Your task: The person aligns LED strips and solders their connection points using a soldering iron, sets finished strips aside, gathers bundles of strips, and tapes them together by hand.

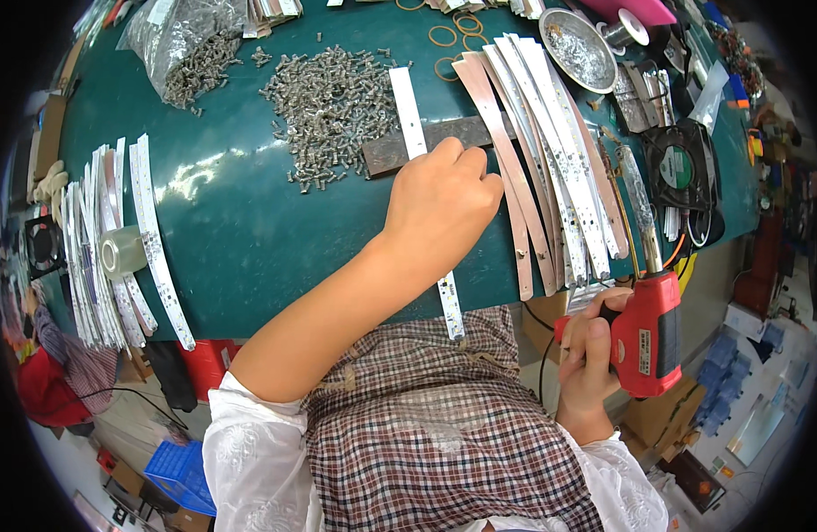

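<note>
My left hand (444, 195) is closed over a narrow white circuit-board strip (408, 108), its fingertips hidden beneath the knuckles. The strip runs under the hand and on toward the table's front edge, crossing a dark flat bar (387, 155). What the fingers pinch, if anything, cannot be seen. In my right hand (589, 355) is a red and black soldering gun (650, 335), its metal barrel pointing up and away from me. A heap of small metal cylindrical parts (329, 111) lies beyond the left hand. Beside it on the right, many more strips (550, 151) are stacked.
More strips (144, 213) lie at the left, with a translucent roll (123, 252) on them. A bag of small parts (187, 53) sits at the back left. Toward the right are a round metal dish (579, 49), a solder spool (628, 28) and a black fan (679, 168).
</note>
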Tool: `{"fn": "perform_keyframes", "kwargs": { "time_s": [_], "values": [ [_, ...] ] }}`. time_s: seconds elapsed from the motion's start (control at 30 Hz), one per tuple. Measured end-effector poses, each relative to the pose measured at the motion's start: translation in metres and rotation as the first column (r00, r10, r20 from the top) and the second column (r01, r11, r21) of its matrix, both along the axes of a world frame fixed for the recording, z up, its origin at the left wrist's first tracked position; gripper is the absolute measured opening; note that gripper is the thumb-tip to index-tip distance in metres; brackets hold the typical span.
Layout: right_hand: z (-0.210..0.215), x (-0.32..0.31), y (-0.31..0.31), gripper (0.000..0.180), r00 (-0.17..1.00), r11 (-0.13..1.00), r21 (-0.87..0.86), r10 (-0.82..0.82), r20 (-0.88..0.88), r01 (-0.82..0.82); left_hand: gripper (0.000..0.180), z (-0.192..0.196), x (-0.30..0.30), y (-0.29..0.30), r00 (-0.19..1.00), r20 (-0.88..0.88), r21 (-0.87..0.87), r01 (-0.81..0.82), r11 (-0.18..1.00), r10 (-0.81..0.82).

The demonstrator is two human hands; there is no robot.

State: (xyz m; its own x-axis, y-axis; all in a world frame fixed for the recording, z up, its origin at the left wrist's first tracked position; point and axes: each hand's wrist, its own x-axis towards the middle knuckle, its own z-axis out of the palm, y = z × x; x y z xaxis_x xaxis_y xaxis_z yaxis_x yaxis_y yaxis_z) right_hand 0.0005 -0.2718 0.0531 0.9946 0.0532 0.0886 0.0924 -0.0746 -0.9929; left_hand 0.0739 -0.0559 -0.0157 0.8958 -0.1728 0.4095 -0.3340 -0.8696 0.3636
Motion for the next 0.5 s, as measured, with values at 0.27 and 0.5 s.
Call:
{"fn": "perform_keyframes", "kwargs": {
  "time_s": [0.27,0.5],
  "values": [
    [0.005,0.003,0.005,0.028,0.999,0.988,-0.152,-0.016,-0.046,0.009,0.007,0.006,0.007,-0.004,0.998,0.053,0.065,-0.029,0.997,0.026],
    [-0.007,0.014,0.034,0.039,0.995,0.923,-0.372,0.071,-0.073,-0.094,0.011,0.052,-0.03,0.038,0.94,-0.331,-0.713,-0.307,0.63,0.084]
  ]
}}
